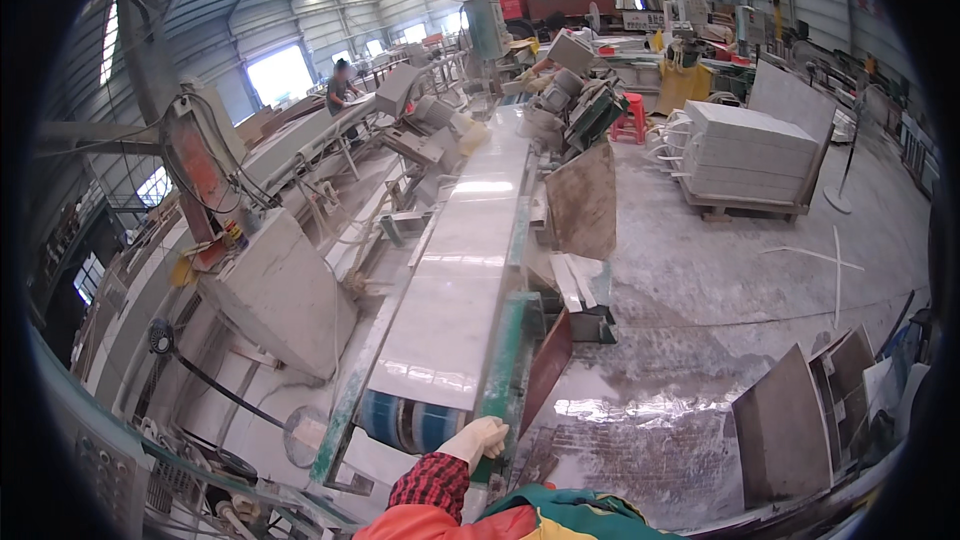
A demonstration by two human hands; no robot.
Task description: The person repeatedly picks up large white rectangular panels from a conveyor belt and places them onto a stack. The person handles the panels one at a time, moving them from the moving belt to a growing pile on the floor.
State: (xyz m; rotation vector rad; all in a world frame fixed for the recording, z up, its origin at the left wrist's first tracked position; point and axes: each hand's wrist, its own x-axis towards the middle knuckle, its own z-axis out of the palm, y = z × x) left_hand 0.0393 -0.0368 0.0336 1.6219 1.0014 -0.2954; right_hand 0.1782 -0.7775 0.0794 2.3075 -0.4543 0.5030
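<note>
In a pale glove, my left hand (478,442) lies at the near right corner of a roller conveyor, its fingers curled over the end of the green frame (506,365). A red-and-black checked cuff shows behind the glove. Just left of the hand are the conveyor's blue rollers (408,420). Over them lies a long, glossy white stone slab (436,335), its near edge close to my hand but apart from it. Its surface reflects the roof lights. My right hand is out of view.
Machine heads with motors (560,95) flank the conveyor's far end. A brown board (548,365) leans at its right side. Further right stand a pallet of white slabs (750,155), a red stool (629,120) and leaning panels (785,430). A person (342,90) stands at the far left.
</note>
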